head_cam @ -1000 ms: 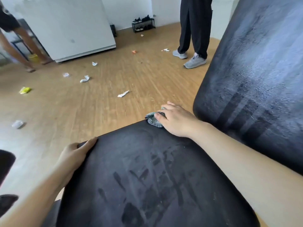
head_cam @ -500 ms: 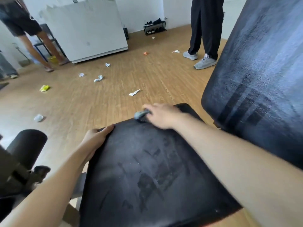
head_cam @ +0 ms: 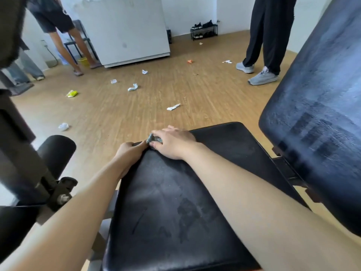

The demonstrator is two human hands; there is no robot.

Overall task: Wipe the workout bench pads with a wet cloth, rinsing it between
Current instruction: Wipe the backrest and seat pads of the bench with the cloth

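At 11 o'clock on pad point(head_cam: 175, 202): right hand point(head_cam: 172, 142) seemingly clutches cloth point(head_cam: 154, 138); left hand point(head_cam: 130, 153) grips pad edge. Risk: overshoot drops cloth onto floor point(head_cam: 136, 118).

A light-brown wood-plank floor point(head_cam: 136, 118) runs back to plain white walls point(head_cam: 195, 12). A large white board point(head_cam: 127, 30) stands against the far wall, with a low black shoe rack point(head_cam: 204, 32) well to its right. Crumpled white paper scraps point(head_cam: 172, 107) and a yellow wrapper point(head_cam: 72, 93) litter the planks under even, soft light.
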